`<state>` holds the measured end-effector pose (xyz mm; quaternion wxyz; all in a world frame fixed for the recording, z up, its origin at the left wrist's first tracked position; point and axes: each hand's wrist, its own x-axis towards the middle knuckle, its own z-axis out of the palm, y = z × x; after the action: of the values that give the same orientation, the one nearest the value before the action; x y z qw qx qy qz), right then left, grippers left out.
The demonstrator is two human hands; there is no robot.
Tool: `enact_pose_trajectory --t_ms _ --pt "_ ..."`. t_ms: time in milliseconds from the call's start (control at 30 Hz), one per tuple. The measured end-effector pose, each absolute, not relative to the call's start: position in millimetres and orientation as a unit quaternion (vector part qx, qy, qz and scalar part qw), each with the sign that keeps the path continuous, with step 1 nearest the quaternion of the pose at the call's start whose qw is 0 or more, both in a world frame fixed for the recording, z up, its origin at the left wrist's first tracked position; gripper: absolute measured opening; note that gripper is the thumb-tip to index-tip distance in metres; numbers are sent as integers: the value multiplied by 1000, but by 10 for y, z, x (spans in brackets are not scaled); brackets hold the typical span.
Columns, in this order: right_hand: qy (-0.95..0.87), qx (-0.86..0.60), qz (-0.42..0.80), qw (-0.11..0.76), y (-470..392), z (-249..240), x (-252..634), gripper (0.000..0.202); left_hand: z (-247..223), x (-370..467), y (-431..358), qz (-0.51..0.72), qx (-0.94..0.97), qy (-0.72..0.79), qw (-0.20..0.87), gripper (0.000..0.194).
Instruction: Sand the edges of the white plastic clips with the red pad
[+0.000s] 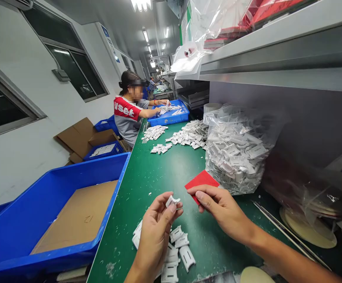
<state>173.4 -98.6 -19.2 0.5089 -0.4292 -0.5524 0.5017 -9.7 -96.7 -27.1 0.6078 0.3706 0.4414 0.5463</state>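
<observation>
Between the thumb and fingers of my left hand [158,226] is a small white plastic part [172,201] with a curved, notched end. My right hand [218,202] pinches a flat red sheet [202,181] by its lower edge, just right of the left hand and apart from it. Whether the sheet is paper, cloth or sandpaper I cannot tell. Under and beside my left hand lie several loose white plastic parts [186,257] with slots, partly hidden by that hand and wrist. The green tabletop [135,192] carries small white crumbs.
A clear bag [236,157] full of white parts stands at right, below a metal shelf [277,74]. Farther along lie heaps of parts [191,134]. A co-worker [129,110] handles parts over a blue tray [171,116]. A large blue bin [56,177] adjoins the table's left edge.
</observation>
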Motion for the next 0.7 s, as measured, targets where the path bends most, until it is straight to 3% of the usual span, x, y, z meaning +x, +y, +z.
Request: enact_pose_trajectory --t_ms 133,233,300,400,533,633,700 --pt "-480 -404 570 531 -1007 -190 1748 27 -283 -94 -980 533 387 418 626 29" --pt "-491 -311 680 447 -1019 -164 1774 40 -301 -94 -999 513 394 401 649 39" --pt "-514 -311 680 419 -1005 -137 1795 41 -312 -91 -1012 503 414 398 646 38" --pt "-486 -424 578 499 -957 -107 1820 33 -344 -90 -1043 527 474 435 555 27" --pt "-501 -398 622 451 -927 -102 1824 40 -393 -94 -1099 571 529 449 438 22" --pt "-477 -443 580 489 -933 -122 1823 40 -392 -80 -1130 592 545 438 401 19" --pt "-496 -416 603 466 -935 -140 1825 42 -374 -66 -1144 600 555 428 385 19"
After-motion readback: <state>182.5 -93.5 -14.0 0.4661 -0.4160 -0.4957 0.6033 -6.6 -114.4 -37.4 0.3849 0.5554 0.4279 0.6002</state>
